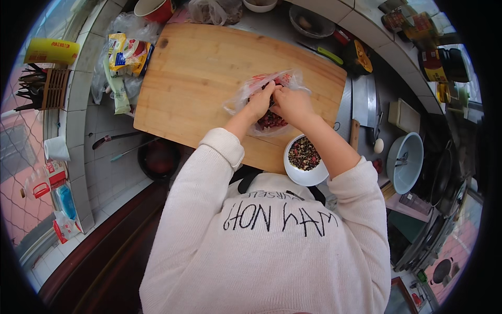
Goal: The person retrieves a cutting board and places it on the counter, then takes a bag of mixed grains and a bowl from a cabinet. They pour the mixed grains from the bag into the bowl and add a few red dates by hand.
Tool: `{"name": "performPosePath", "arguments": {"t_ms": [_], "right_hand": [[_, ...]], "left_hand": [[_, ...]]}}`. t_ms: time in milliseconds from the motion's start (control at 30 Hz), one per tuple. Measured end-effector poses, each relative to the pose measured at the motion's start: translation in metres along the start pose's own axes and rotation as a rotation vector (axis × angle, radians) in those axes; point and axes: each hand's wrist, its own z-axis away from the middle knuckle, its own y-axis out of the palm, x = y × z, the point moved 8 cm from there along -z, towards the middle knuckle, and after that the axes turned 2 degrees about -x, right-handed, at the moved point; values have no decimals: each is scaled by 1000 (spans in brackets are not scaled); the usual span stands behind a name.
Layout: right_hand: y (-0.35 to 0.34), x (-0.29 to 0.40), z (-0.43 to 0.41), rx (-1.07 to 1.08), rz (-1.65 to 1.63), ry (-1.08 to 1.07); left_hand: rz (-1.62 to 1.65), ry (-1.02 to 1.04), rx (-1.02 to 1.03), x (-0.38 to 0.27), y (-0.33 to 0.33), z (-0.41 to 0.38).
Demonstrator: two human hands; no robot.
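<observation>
A clear plastic bag (240, 96) with red print rests on the wooden cutting board (192, 78), its mouth spread wide. Dark red beans (271, 120) and some darker grains show inside it. Over the open bag, my left hand (259, 103) and my right hand (293, 105) meet at the fingertips. Their fingers point down among the contents, and what they pinch or touch is hidden. Below my right forearm, at the board's near edge, stands a white bowl (289, 172) holding mixed dark and pale grains (304, 154) with a few red pieces.
Right of the board lie a cleaver (364, 100), an egg (378, 146) and a light blue basin (404, 163). A green-handled knife (329, 55) and a cut pumpkin (359, 59) are behind it. Yellow food packets (129, 55) sit on the left; a dark pan (159, 157) is below them.
</observation>
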Motion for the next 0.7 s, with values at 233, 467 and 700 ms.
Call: {"name": "performPosePath", "arguments": {"t_ms": [233, 467, 700], "right_hand": [[-15, -17, 49, -164, -250, 38], [-39, -20, 102, -378, -310, 164], [-63, -10, 158, -477, -472, 157]], "left_hand": [[25, 29, 73, -27, 21, 36], [73, 46, -136, -40, -16, 48], [-116, 122, -133, -26, -2, 46]]}}
